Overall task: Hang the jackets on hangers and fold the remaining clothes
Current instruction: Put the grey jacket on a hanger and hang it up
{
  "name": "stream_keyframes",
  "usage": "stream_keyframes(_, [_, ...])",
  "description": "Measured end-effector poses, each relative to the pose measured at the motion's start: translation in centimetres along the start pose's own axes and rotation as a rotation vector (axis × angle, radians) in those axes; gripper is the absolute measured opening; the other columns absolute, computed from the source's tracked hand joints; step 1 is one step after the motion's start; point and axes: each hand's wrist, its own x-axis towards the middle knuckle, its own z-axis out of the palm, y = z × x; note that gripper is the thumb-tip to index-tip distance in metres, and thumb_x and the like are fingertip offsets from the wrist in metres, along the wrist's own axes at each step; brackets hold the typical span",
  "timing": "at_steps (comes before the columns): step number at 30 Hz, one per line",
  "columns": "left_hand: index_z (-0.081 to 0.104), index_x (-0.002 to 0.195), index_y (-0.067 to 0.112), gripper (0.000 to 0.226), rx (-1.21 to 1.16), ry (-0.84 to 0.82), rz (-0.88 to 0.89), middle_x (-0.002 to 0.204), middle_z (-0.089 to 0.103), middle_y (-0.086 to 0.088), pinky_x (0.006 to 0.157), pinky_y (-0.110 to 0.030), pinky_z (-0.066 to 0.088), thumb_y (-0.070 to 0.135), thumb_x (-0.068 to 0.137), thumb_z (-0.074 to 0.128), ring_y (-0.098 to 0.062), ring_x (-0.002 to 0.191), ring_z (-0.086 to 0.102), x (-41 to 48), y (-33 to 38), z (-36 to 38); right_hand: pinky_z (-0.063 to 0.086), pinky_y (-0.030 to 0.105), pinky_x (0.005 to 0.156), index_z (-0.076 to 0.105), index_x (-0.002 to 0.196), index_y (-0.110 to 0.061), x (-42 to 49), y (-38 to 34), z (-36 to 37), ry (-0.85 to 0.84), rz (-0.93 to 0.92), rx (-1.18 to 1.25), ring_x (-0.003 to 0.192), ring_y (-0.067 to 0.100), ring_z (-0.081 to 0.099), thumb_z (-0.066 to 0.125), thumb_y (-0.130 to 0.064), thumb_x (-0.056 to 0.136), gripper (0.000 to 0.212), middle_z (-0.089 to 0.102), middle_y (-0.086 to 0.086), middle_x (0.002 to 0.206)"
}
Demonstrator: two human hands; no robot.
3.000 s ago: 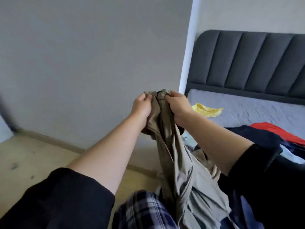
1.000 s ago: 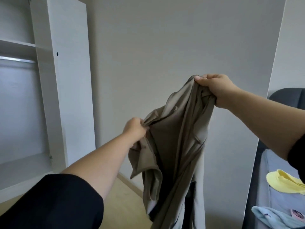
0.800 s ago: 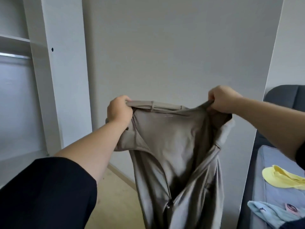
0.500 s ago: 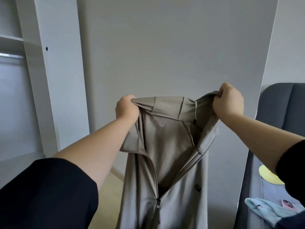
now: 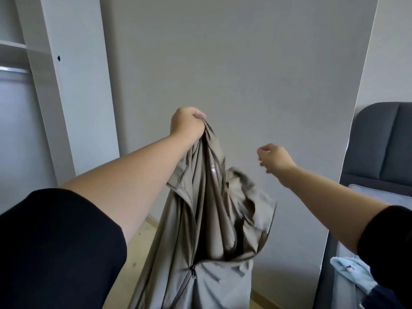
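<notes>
As the khaki jacket hangs, left hand: grips its bunched top.
Right hand: three o'clock, loosely curled, empty.

No writing is legible; the small pale tag inside the jacket is too blurred.

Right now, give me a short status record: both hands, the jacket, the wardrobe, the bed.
left hand: grips the bunched top of the beige jacket
right hand: holds nothing, fingers loosely curled, apart from the jacket
jacket state: hangs in the air, zip partly done up
wardrobe rail: far left
light blue garment: on the bed, lower right
</notes>
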Motion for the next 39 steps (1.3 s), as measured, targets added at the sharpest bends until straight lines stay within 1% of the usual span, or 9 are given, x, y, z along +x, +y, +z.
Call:
stream_keyframes(4, [0.074,0.091,0.015,0.04,-0.056,-0.016,0.004,0.088,0.066,0.0,0.064,-0.012,0.036,-0.003,0.081,0.04,-0.014,0.086,0.058,-0.3,0.0,0.5,0.047,0.028,0.053,0.058,0.081,-0.002,-1.8,1.3,3.4,-0.273,0.206,0.121,0.057,0.022,0.057,0.037,-0.013,0.1,0.031,0.061,0.014,0.069])
stream_keyframes(12, [0.069,0.082,0.022,0.052,-0.143,-0.146,0.004,0.065,0.052,0.004,0.033,-0.016,0.017,-0.008,0.074,0.027,-0.007,0.027,0.022,-1.5,0.6,-0.2,0.039,0.027,0.053,0.054,0.08,-0.007,-3.4,3.9,9.0,-0.634,0.494,0.169,0.058,0.023,0.052,0.03,-0.057,0.098,0.058,0.054,0.009,0.071])
stream_keyframes(15, [0.066,0.074,0.028,0.054,-0.154,-0.181,0.012,0.072,0.05,0.003,0.036,-0.018,0.017,-0.007,0.072,0.025,-0.007,0.034,0.021,-1.8,0.8,0.1,0.034,0.026,0.056,0.047,0.071,-0.017,-3.5,3.1,10.2,-0.723,0.53,0.178,0.056,0.019,0.044,0.041,-0.036,0.093,0.03,0.048,0.005,0.068])
stream_keyframes(18, [0.066,0.074,0.028,0.054,-0.15,-0.195,0.008,0.066,0.05,0.003,0.035,-0.017,0.017,-0.007,0.072,0.026,-0.006,0.032,0.02,-1.8,0.3,0.2,0.05,0.034,0.079,0.065,0.103,-0.008,-3.3,2.7,10.3,-0.812,0.538,0.361,0.098,0.027,0.064,0.041,-0.015,0.095,0.026,0.066,0.015,0.105])
stream_keyframes(20, [0.068,0.078,0.025,0.053,-0.146,-0.191,0.006,0.06,0.051,0.005,0.034,-0.016,0.019,-0.008,0.071,0.026,-0.005,0.032,0.024,-1.7,-0.3,0.3,0.052,0.036,0.084,0.064,0.106,0.001,-3.2,2.6,9.8,-0.784,0.534,0.528,0.103,0.027,0.065,0.035,-0.008,0.098,0.03,0.068,0.016,0.102])
stream_keyframes(23, [0.068,0.078,0.026,0.048,-0.128,-0.148,-0.016,0.068,0.058,0.01,0.041,-0.012,0.028,-0.006,0.076,0.032,-0.006,0.049,0.041,-1.2,-1.4,0.3,0.046,0.023,0.047,0.058,0.079,-0.006,-2.6,2.3,8.6,-0.537,0.494,0.685,0.053,0.014,0.055,0.043,-0.009,0.099,0.025,0.053,0.003,0.058])
stream_keyframes(26, [0.07,0.079,0.023,0.043,-0.083,-0.103,-0.068,0.075,0.062,0.006,0.055,-0.011,0.037,-0.004,0.077,0.036,-0.01,0.067,0.053,-0.6,-2.8,0.2,0.037,0.017,0.04,0.055,0.082,-0.009,-0.8,2.4,6.8,-0.194,0.478,0.91,0.05,0.012,0.042,0.047,-0.012,0.099,0.019,0.044,0.003,0.063])
stream_keyframes(31, [0.066,0.078,0.019,0.03,0.069,-0.076,-0.193,0.08,0.061,-0.007,0.072,-0.023,0.042,0.0,0.076,0.042,-0.024,0.078,0.052,-0.2,-5.3,-0.2,0.035,0.021,0.044,0.05,0.092,-0.015,0.7,1.2,3.1,-0.133,0.317,0.875,0.042,0.011,0.04,0.037,-0.01,0.102,0.017,0.053,0.004,0.056])
stream_keyframes(39, [0.047,0.064,0.016,0.019,0.058,-0.074,-0.347,0.06,0.038,0.0,0.064,-0.025,0.034,0.002,0.077,0.045,-0.022,0.069,0.037,-1.0,-5.3,0.9,0.037,0.018,0.051,0.068,0.098,-0.012,-1.5,0.4,1.9,-0.861,-0.117,0.252,0.053,0.01,0.045,0.04,0.01,0.092,0.036,0.067,0.001,0.085])
